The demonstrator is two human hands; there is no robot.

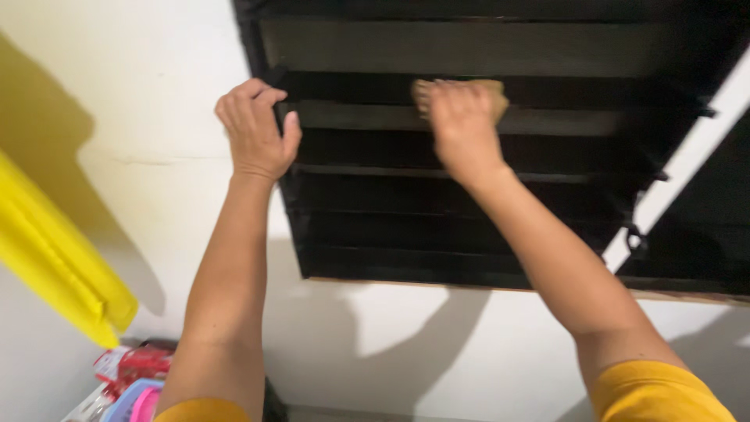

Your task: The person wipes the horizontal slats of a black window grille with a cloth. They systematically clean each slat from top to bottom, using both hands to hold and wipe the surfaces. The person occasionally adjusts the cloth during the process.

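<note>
A dark louvred window (469, 195) with several glass slats fills the upper middle of the head view, set in a white wall (156, 94). My left hand (256, 129) grips the left end of one slat at the window's black frame. My right hand (461, 117) presses a tan sponge or cloth (496, 92) against a slat (562, 121) near the top; only the cloth's edge shows past my fingers. Both arms reach upward, and both sleeves are yellow.
A yellow curtain (55, 266) hangs at the left. Red packets (137, 363) and a blue and pink plastic item (137, 400) lie at the bottom left. A white bar (687, 164) runs diagonally down the window's right side.
</note>
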